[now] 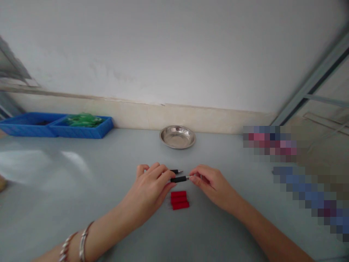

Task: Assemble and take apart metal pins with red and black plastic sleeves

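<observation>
My left hand [152,183] is closed around one end of a pen [179,179] with a black grip and a metal tip. The fingertips of my right hand [211,183] pinch at that pen's tip from the other side. Just behind it shows the front part of a second black pen [176,171]; its other end is hidden by my left hand. Below the pens, between my forearms, three short red tubes [179,200] lie side by side on the table.
A round metal dish [177,137] stands near the wall. At the back left sits a blue divided tray [81,133] with a green plastic bunch [85,120] and something dark inside. Pixelated areas cover the right side of the grey table [131,145].
</observation>
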